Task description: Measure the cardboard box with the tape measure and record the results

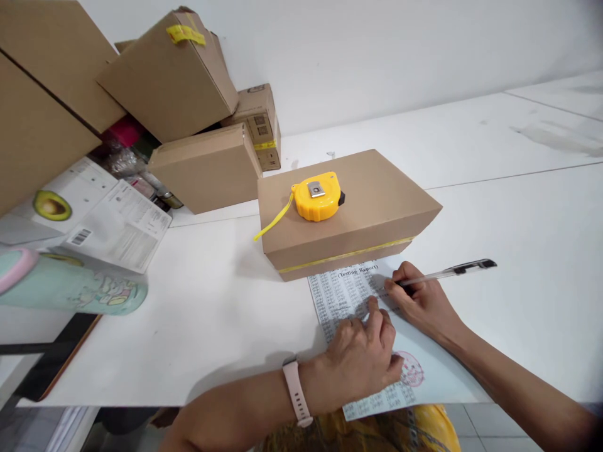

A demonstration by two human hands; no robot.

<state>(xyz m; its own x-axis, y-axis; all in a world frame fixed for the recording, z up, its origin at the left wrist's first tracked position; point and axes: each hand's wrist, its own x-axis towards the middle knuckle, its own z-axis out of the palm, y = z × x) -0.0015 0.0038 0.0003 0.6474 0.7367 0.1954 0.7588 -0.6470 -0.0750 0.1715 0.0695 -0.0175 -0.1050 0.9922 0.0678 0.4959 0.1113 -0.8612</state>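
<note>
My right hand (pixel 424 301) is closed on a clear pen (pixel 452 271) whose tip rests on a printed sheet (pixel 348 295) headed "Testing Report". My left hand (pixel 362 358), with a pale watch band on the wrist, lies on the same sheet with its fingers curled, pressing it down. Just behind the sheet stands a brown cardboard box (pixel 367 213) with yellow tape along its seam. A yellow tape measure (pixel 318 196) lies on top of that box, its yellow strap hanging over the left edge.
Several stacked cardboard boxes (pixel 179 81) crowd the back left against the wall. A white avocado-print box (pixel 85 213) and a mint green bottle (pixel 70 285) lie at the left. The white table (pixel 518 207) stretches to the right; its front edge is close to me.
</note>
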